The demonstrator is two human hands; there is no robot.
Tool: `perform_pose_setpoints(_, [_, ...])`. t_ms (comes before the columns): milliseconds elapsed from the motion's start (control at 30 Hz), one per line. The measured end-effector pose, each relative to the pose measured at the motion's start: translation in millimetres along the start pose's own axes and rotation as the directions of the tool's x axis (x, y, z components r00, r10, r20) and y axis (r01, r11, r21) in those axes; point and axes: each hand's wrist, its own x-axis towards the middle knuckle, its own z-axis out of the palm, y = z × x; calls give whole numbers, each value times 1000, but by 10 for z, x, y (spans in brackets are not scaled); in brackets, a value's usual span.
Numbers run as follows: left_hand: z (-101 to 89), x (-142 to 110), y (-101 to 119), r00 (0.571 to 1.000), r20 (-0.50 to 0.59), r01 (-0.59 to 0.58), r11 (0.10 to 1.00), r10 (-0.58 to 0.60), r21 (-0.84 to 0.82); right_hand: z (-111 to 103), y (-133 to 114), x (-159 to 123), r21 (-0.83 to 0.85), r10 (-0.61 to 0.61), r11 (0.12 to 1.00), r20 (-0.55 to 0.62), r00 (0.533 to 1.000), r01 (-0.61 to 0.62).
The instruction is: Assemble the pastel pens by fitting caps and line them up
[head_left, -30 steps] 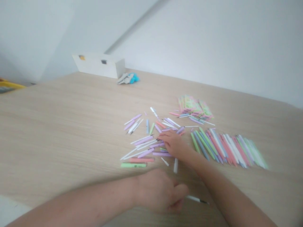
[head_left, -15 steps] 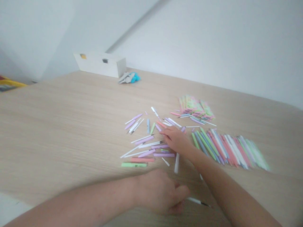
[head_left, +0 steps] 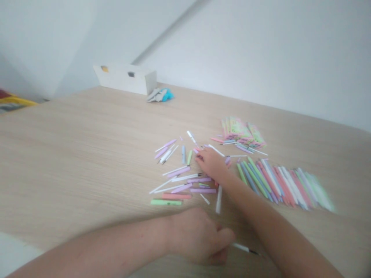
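The left hand [head_left: 198,236], toward the surface's [head_left: 87,154] near edge, is closed on a dark-tipped white refill [head_left: 241,247]; the right hand [head_left: 213,164] reaches over loose pen parts [head_left: 203,190] mid-surface, fingers curled, though whether they grip anything I cannot tell. Dark lettering on a green barrel [head_left: 166,202], nearest the front edge among those parts, is too blurred to read, as is the print on the pink-and-green packets [head_left: 236,128] toward the back edge.
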Motion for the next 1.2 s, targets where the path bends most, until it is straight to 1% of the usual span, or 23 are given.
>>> perform_pose_setpoints(200, [14, 0, -12, 1000, 22, 17, 1000, -17, 2, 12, -25, 99, -12, 45, 999, 13, 999, -45])
perform_pose_setpoints(333, [-3, -5, -42, 1000, 6, 17, 1000, -17, -2, 2, -52, 69, 14, 48, 999, 28, 998, -48])
perform_pose_setpoints(433, [-9, -16, -88, 997, 1, 81, 996, -81, -33, -52, -61, -39, 62, 57, 996, 4, 998, -57])
perform_pose_setpoints(500, [-12, -20, -122, 990, -25, 140, 989, -142, -56, -123, -57, -161, 92, 75, 993, -22, 997, -73])
perform_pose_setpoints(567, [-24, -19, -145, 985, -69, 148, 982, -156, -118, -215, -46, -319, 229, 129, 966, -33, 991, -118])
perform_pose_setpoints(600, [-34, -17, -152, 979, -86, 169, 974, -183, -150, -263, -40, -406, 367, 175, 917, -26, 984, -154])
perform_pose_setpoints(633, [-46, -14, -156, 972, -103, 191, 964, -212, -185, -309, -34, -496, 517, 227, 834, -7, 974, -191])
perform_pose_setpoints(700, [-65, -8, -158, 960, -108, 227, 941, -260, -251, -392, -24, -673, 750, 302, 624, 30, 953, -221])
perform_pose_setpoints(733, [-70, -4, -160, 954, -110, 238, 928, -278, -285, -426, -19, -758, 815, 325, 538, 34, 945, -214])
perform_pose_setpoints(800, [-64, 2, -169, 941, -125, 253, 898, -315, -360, -479, -13, -911, 889, 364, 423, 9, 932, -174])
perform_pose_setpoints(900, [-39, 12, -194, 914, -139, 278, 839, -381, -468, -501, -3, -1093, 937, 449, 321, -22, 893, -138])
perform_pose_setpoints(1033, [-44, 26, -220, 899, -156, 269, 795, -410, -543, -389, 35, -1235, 971, 559, 212, -30, 828, -107])
perform_pose_setpoints(1067, [-50, 29, -224, 898, -161, 259, 789, -409, -557, -345, 50, -1257, 980, 567, 179, -34, 823, -83])
perform_pose_setpoints(1133, [-58, 36, -230, 897, -169, 242, 773, -409, -586, -264, 87, -1295, 992, 561, 124, -42, 827, -34])
perform_pose_setpoints(1200, [-56, 42, -238, 895, -168, 233, 752, -414, -616, -216, 125, -1335, 994, 539, 106, -49, 841, -10])
